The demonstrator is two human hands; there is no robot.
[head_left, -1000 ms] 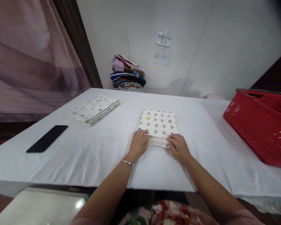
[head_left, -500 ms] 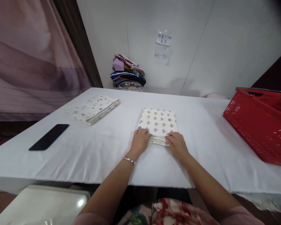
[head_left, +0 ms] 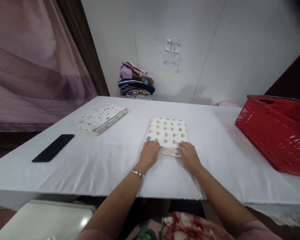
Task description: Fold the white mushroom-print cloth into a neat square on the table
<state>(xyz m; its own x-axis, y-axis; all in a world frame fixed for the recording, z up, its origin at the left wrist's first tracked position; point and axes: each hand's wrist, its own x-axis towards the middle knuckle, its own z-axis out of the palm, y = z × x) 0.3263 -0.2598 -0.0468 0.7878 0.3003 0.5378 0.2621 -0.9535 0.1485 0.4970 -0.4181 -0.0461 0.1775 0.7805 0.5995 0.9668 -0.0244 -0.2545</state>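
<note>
A folded white cloth (head_left: 168,131) with grey mushroom prints, and a few coloured ones, lies flat before me in several layers. My left hand (head_left: 149,154) grips its near left corner, and my right hand (head_left: 189,155) grips the near right corner. Fingers lie on top of each corner; the thumbs are mostly hidden at the folded edge. Between my hands the layered near edge of the cloth shows. Farther left rests a second folded white cloth (head_left: 101,117) with small dark prints, apart from both hands.
The white-covered table (head_left: 110,160) carries a black phone-like slab (head_left: 53,148) at left and a red perforated basket (head_left: 272,136) at right. Behind its far edge rises a stack of folded fabrics (head_left: 136,81) against the wall. A white stool-like surface (head_left: 45,220) is below, at front left.
Both hands stay at the near corners of the mushroom-print cloth, with hardly any shift. The whole view has tilted slightly, so things sit a little lower in the picture.
</note>
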